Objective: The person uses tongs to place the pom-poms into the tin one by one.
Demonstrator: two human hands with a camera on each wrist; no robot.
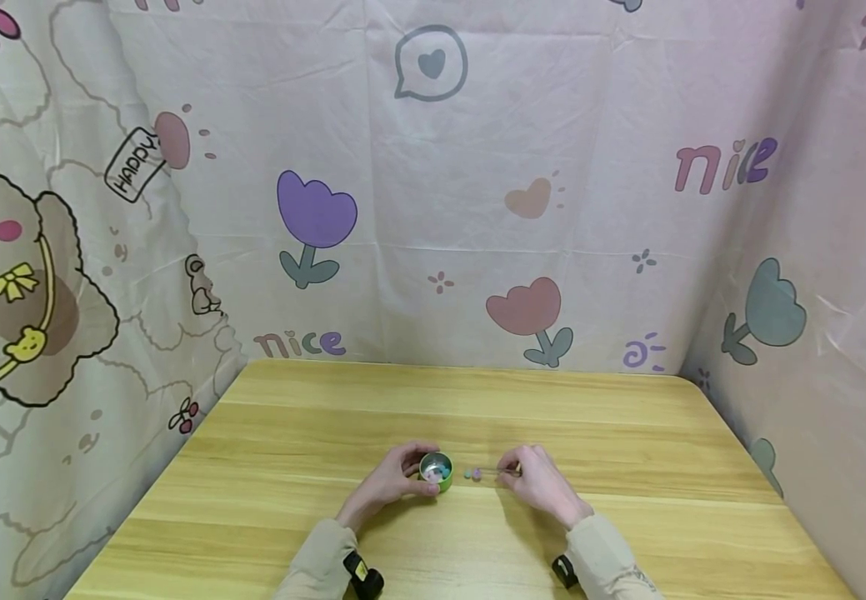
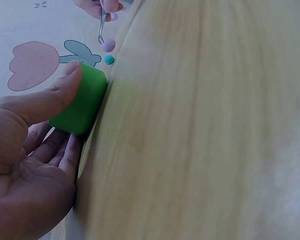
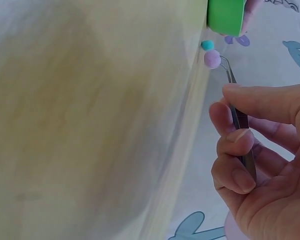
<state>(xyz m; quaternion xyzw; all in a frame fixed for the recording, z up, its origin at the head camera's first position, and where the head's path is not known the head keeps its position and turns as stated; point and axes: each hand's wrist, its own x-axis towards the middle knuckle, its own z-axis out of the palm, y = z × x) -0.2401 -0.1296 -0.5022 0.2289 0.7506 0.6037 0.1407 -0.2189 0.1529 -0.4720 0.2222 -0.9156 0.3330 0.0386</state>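
A small green cup (image 1: pixel 436 472) with a shiny inside stands on the wooden table (image 1: pixel 327 433). My left hand (image 1: pixel 400 477) holds it, thumb and fingers curled round the green cup (image 2: pixel 81 100). My right hand (image 1: pixel 533 477) pinches thin metal tweezers (image 3: pixel 238 117) whose tips touch a lilac pompom (image 3: pixel 212 59). A teal pompom (image 3: pixel 207 45) lies just beside it, between the lilac one and the green cup (image 3: pixel 226 16). In the left wrist view the tweezers (image 2: pixel 101 29) reach the lilac pompom (image 2: pixel 108 46), with the teal pompom (image 2: pixel 109 59) nearer the cup. Small coloured balls lie inside the cup.
A printed cloth backdrop (image 1: pixel 433 183) with tulips and cartoon animals encloses the table on three sides. The table's back edge (image 1: pixel 463 367) meets the cloth.
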